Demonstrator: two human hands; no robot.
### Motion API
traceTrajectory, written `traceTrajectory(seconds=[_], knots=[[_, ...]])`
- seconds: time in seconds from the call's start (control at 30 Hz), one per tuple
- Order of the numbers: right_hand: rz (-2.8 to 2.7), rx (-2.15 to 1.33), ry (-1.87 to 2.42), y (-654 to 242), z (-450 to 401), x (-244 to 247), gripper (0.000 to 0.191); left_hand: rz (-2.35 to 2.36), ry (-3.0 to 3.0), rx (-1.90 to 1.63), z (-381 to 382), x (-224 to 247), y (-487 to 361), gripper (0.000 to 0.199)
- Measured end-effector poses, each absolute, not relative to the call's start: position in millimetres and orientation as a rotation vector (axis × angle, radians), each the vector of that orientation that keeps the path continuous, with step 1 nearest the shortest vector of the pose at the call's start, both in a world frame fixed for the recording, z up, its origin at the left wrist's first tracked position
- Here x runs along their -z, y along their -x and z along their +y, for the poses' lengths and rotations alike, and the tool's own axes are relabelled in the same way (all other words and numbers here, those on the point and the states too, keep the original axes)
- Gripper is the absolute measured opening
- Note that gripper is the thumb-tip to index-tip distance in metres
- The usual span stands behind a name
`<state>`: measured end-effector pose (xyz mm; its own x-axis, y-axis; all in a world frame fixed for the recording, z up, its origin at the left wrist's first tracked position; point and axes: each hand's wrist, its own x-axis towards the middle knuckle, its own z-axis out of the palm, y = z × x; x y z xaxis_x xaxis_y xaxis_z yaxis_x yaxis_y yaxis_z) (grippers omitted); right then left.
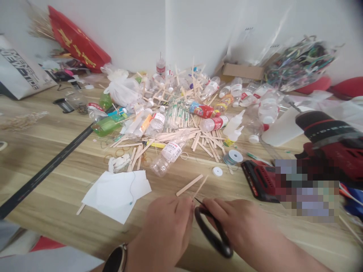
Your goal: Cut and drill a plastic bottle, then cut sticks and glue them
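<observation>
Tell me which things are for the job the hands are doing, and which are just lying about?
Seem part of the job:
thin wooden stick, in the left hand
black-handled scissors, in the right hand
perhaps the flat stick just ahead

Probably just lying about:
red-and-black drill
white paper
green bottle
white-topped spool

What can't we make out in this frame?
All in the head view:
- Left hand: fingertips hidden behind its own back, so the exact grip on the wooden stick is unclear.
- Black-handled scissors: blades mostly hidden by the hands and blurred; can't tell if they touch the stick.
- Power drill: rear cut off by the right edge; lower part covered by a pixelated patch.
- Wristwatch: cut off by the bottom edge; dial unreadable.
</observation>
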<state>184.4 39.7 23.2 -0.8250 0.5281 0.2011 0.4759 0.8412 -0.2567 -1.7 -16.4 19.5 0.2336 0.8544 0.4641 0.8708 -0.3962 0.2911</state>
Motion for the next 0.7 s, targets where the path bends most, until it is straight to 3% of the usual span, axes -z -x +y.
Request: traceTrajectory(seconds=[0.07,0.13,0.2,0.23,0.3,0.37,0.43,0.5,0.6,0.63,0.7], knots=[[-2.762,-0.485,0.824,-185,40,-26,0.025,-1.635,2.445,0.841,-17,-18,1,0.027],[-2.603,-1.075,1.066,-181,39,-28,0.024,-1.602,2.439,0.803,-17,-16,1,0.025],[-2.298,-1.745,1.276,-178,39,-28,0.037,-1.574,2.455,0.797,-18,-13,0,0.024],[-2.202,-1.887,1.317,-177,39,-27,0.041,-1.575,2.470,0.787,-18,-12,-1,0.024],[-2.331,-1.656,1.251,-179,41,-23,0.039,-1.591,2.487,0.765,-18,-9,-1,0.024],[-2.576,-0.990,1.025,-182,42,-17,0.035,-1.618,2.494,0.769,-19,-8,-2,0.023],[-2.667,-0.600,0.852,-185,42,-13,0.037,-1.630,2.491,0.785,-20,-8,-2,0.022],[-2.626,-0.777,0.941,-183,41,-12,0.039,-1.646,2.476,0.773,-20,-8,-2,0.022],[-2.332,-1.660,1.259,-178,38,-15,0.045,-1.629,2.493,0.750,-20,-8,-2,0.022],[-2.271,-1.782,1.291,-177,38,-16,0.046,-1.621,2.505,0.749,-20,-7,-2,0.022],[-2.459,-1.506,1.173,-179,40,-17,0.039,-1.627,2.515,0.738,-20,-5,-1,0.022]])
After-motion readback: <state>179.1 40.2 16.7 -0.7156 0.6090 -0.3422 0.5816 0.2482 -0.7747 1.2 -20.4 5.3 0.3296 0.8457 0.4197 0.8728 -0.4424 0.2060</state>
